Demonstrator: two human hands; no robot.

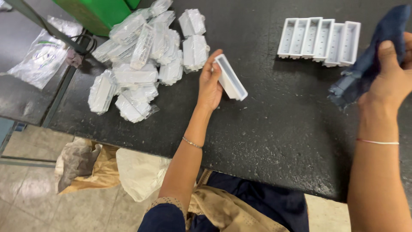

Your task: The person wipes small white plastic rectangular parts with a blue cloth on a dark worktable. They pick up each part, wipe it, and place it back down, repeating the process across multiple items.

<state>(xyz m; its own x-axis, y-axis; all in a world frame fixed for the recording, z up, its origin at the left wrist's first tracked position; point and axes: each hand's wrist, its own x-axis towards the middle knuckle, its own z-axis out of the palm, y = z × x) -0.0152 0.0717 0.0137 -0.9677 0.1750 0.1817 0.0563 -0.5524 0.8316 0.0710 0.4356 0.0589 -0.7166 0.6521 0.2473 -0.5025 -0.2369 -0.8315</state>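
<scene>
Six white plastic trays (319, 39) stand side by side in one row at about one o'clock on the black table (274, 133), their open sides up and their walls touching. A seventh white tray (231, 77) is in the left hand (209, 83), near the middle of the view. At about eleven o'clock lies a heap of bagged trays (143, 60), each in clear wrap; roughly fifteen to twenty show, but they overlap too much for an exact count. One clear plastic bag (43, 56) lies apart at ten o'clock on a lower grey surface, and a green bin (98, 13) stands at the top edge.

The table's near edge runs slantwise from nine o'clock down to five o'clock, with the tiled floor (38, 202) and crumpled sacks (107, 169) below it. Between the heap and the row of six, and from the held tray toward the near edge, the black top is bare.

The left hand grips the single tray along its long side, fingers curled round the far wall and thumb on the near one, the tray tilted with one end down toward the table. The right hand (388, 81), at three o'clock, clutches a dark blue cloth (369, 60), thumb pressed over the fabric and the other fingers hidden behind it.
</scene>
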